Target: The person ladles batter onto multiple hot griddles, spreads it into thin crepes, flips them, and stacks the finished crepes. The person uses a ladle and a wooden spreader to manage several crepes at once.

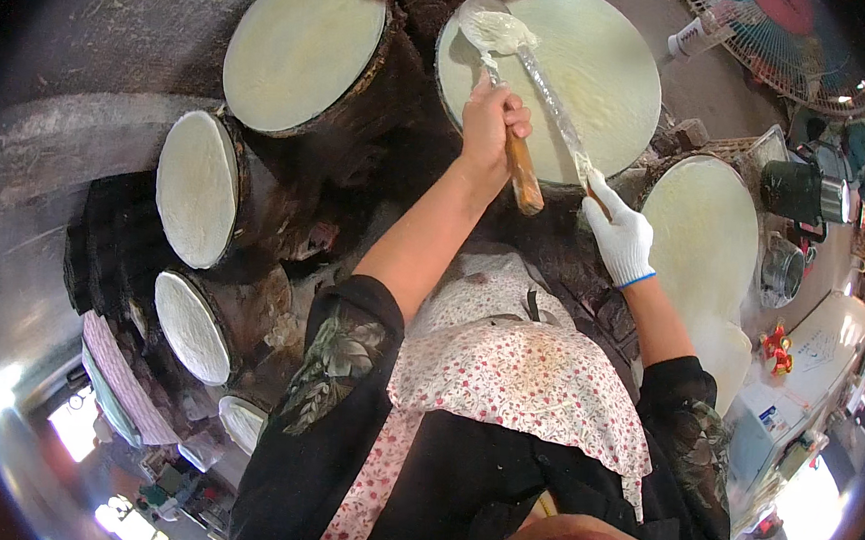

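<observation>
My bare left hand (495, 126) is closed around the worn wooden handle of a ladle (475, 14). The ladle's round bowl is over the far left rim of a large round griddle (607, 67) covered in a pale sheet of batter. In a white knit glove, my right hand (618, 235) grips a long metal spatula (556, 103) smeared with batter. Its far end meets the ladle's bowl, where thick white batter (501, 32) clings to both; the exact shape of that end is hidden.
More round griddles with pale sheets stand at the far left (306, 45), left (197, 188), lower left (193, 327) and right (702, 224). A fan (770, 38) is at the far right. Beyond the right griddle are a dark pot (791, 190) and a white-topped table (818, 347).
</observation>
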Tool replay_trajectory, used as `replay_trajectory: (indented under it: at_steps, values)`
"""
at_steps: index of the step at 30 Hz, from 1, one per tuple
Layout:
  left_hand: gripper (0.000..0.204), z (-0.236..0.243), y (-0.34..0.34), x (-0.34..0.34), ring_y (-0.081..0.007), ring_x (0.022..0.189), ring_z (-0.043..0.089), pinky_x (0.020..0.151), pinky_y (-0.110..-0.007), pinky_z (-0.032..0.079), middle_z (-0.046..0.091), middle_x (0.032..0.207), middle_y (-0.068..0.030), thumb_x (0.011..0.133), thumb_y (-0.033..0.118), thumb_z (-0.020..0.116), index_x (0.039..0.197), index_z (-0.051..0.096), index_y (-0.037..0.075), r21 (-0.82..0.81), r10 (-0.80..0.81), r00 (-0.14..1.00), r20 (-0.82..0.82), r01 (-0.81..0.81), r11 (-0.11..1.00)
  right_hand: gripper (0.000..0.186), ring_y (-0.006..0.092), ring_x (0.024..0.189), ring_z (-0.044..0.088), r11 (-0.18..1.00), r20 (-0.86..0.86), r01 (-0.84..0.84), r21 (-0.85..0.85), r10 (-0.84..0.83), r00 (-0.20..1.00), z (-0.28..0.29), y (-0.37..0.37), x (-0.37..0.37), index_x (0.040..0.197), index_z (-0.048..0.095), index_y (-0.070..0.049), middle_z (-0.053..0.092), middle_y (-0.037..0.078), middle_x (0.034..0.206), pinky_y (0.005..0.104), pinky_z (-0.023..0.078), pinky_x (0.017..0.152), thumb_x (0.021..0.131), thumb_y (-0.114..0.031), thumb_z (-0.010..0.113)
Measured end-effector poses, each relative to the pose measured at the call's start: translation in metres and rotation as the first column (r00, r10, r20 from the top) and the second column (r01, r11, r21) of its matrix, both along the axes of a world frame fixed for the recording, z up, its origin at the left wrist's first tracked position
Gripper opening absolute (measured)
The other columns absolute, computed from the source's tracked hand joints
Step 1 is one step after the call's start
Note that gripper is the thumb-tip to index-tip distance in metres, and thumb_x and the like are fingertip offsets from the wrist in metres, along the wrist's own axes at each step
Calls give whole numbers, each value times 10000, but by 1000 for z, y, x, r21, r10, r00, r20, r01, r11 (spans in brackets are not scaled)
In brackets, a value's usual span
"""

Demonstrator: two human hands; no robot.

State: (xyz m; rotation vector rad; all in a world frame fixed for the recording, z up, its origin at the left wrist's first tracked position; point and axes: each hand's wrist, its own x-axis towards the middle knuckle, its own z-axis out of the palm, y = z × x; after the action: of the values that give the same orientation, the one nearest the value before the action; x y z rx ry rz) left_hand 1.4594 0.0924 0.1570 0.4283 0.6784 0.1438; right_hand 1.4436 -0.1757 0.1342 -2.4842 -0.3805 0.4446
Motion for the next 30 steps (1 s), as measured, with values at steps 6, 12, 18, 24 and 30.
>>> replay_trajectory:
  at_steps: [6, 12, 18, 24, 30]
  values:
    - [249, 85, 32, -62, -82, 446, 436, 365, -241, 427, 431, 689, -18, 1121, 81, 387, 879, 437, 55, -804, 293, 870, 397, 175, 568, 486, 147, 1212, 649, 757, -410, 515, 401, -355, 840, 19, -1, 4, 1457, 589, 36, 678, 115, 1382, 289, 491, 1051, 1013, -132, 691]
    - [230, 124, 18, -127, -87, 453, 461, 357, -234, 438, 443, 731, -29, 1137, 113, 324, 1022, 470, -22, -645, 331, 884, 329, -46, 763, 448, 197, 1255, 671, 946, -270, 143, 292, -62, 961, -1, 17, 24, 1415, 644, -40, 704, 141, 1377, 314, 476, 1092, 1009, -220, 695]
    - [292, 117, -7, -196, -85, 447, 407, 391, -236, 375, 415, 653, 20, 1140, 161, 375, 865, 439, 87, -716, 388, 860, 331, -39, 698, 477, 120, 943, 673, 969, -287, 47, 244, 26, 957, -1, 17, 26, 1434, 635, -9, 732, 54, 1247, 307, 561, 875, 1006, -211, 692]
    - [196, 132, -10, -249, -9, 511, 384, 398, -173, 355, 417, 751, 46, 1152, 203, 437, 998, 478, 89, -696, 513, 806, 295, -186, 693, 576, 250, 1063, 701, 953, -289, -1, 302, 92, 953, -22, 8, 82, 1595, 454, -71, 656, 184, 1373, 370, 611, 801, 1046, -166, 598]
    - [100, 191, -7, -331, 5, 528, 393, 409, -155, 363, 437, 774, 42, 1141, 169, 455, 1166, 520, 97, -717, 645, 689, 332, -260, 647, 609, 285, 1359, 587, 967, 42, -209, 146, 205, 978, 13, 31, 48, 1592, 443, -45, 556, 175, 1556, 356, 421, 1150, 1024, -184, 613]
